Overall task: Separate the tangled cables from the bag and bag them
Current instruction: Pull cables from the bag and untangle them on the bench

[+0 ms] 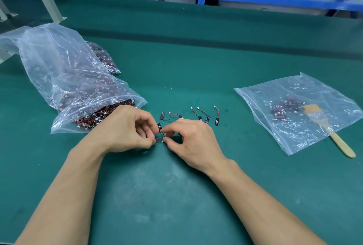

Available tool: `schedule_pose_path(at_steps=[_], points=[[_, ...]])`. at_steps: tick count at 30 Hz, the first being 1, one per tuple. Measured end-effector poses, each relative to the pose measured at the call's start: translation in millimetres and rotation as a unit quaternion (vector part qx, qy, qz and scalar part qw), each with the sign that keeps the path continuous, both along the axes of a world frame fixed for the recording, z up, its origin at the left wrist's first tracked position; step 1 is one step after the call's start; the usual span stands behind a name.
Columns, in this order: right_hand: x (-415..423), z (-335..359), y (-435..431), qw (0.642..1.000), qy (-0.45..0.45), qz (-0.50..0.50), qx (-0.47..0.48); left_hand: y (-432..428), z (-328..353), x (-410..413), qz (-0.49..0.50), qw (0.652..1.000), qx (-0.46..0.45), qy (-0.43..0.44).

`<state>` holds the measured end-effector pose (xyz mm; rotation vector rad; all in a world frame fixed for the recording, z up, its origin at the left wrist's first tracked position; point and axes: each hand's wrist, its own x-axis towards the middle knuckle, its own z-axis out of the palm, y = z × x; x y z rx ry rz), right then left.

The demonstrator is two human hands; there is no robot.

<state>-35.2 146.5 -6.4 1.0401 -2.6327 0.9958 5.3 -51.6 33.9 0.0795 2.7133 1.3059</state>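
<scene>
Right of the open bag (92, 107), your left hand (127, 129) and right hand (189, 139) both pinch one tiny cable (159, 138): featherlight, floppy, probably snaggy. Hold its black tab (159, 126), not the wire.

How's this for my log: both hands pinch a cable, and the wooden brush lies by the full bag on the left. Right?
No. Head view: the wooden brush lies by the sparse right bag; left hand and right hand do pinch a cable.
</scene>
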Motion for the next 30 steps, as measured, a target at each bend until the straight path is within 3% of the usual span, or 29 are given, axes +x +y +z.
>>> schedule_pose_path(at_steps=[13, 20, 25, 30], points=[[2.8, 2.0, -2.9, 0.998, -0.043, -0.038, 0.011, -1.9, -4.7, -2.1, -0.004, 1.0, -0.004, -0.008], [0.4, 0.9, -2.0, 0.994, -0.079, -0.064, -0.028, -4.8, -4.8, -3.3, -0.017, 0.999, -0.002, -0.038], [-1.5, 0.5, -1.2, 0.995, -0.089, -0.043, -0.014, -6.9, -2.1, -0.6, -0.034, 0.994, 0.06, -0.085], [-2.5, 1.0, 2.9, 0.996, -0.081, -0.027, -0.004, -5.8, 0.0, 0.1, -0.042, 0.993, 0.102, -0.044]])
